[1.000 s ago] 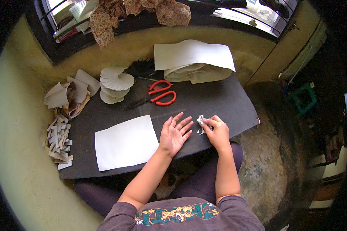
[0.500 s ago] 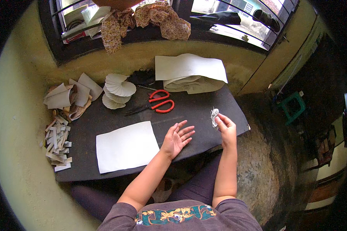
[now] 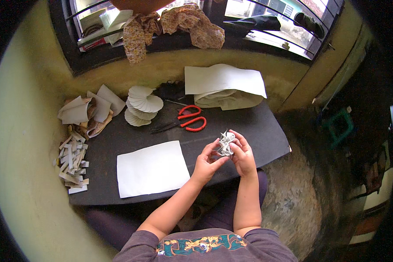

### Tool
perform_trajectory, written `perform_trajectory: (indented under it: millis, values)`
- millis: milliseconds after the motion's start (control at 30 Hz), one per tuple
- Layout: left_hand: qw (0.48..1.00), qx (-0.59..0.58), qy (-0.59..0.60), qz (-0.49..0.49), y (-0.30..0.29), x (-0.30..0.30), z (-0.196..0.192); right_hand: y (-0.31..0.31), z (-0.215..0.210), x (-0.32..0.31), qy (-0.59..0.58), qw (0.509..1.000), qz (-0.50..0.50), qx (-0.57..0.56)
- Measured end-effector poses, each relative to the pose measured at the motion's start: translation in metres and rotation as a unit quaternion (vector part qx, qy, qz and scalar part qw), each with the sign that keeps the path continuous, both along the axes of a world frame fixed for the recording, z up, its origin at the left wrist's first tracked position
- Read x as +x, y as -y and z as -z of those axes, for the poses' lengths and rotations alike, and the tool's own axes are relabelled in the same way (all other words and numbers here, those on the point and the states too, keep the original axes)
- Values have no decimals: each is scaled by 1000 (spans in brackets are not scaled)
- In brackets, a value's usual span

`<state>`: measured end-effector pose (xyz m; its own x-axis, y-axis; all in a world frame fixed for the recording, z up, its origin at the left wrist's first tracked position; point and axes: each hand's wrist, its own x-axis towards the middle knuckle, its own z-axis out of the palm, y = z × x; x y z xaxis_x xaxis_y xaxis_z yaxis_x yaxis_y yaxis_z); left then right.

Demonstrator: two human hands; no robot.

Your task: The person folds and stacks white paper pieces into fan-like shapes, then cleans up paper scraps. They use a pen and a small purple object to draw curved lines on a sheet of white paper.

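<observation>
A small tangled bundle of white strips (image 3: 225, 143) is held up between both hands, over the near right part of the black table. My right hand (image 3: 243, 159) grips it from the right, with fingers and thumb curled around it. From the other side my left hand (image 3: 206, 163) closes on it with the fingertips and thumb. The bundle's exact kind is too small to make out. To the left of my hands lies a white sheet (image 3: 153, 169), flat on the table (image 3: 102, 153).
Red-handled scissors (image 3: 192, 118) lie beyond my hands. Behind them are a large folded white sheet (image 3: 225, 80) and a fanned stack of white rounded pieces (image 3: 143, 102). Curled sheets (image 3: 76, 111) and a heap of short pale strips (image 3: 72, 161) fill the left edge, beside the wall.
My left hand, earlier empty with its fingers spread, has moved right to the bundle. My right hand has brought the bundle left and nearer. The view has shifted slightly.
</observation>
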<state>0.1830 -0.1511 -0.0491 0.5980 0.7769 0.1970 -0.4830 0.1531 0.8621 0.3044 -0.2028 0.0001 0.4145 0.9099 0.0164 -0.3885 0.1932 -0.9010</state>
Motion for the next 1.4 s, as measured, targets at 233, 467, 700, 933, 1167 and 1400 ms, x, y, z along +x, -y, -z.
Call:
perform_trajectory:
  millis: [233,467,700,933,1167,1400]
  values:
    - [992,84,-82,-46,3,5,7,-6,27,5,117,992,39,1]
    - [982,100,-151,-57,4,0,-4,-16,23,-16,36,998,-15,52]
    - [987,108,-119,-28,6,5,2,-15,26,-7,-44,997,14,60]
    - [997,14,-62,40,8,1,1,-7,10,14,-28,991,126,18]
    - [992,-15,-117,40,5,2,-1,-8,22,12,35,999,39,14]
    - [993,-41,-107,33,3,3,2,-15,27,1,48,995,85,0]
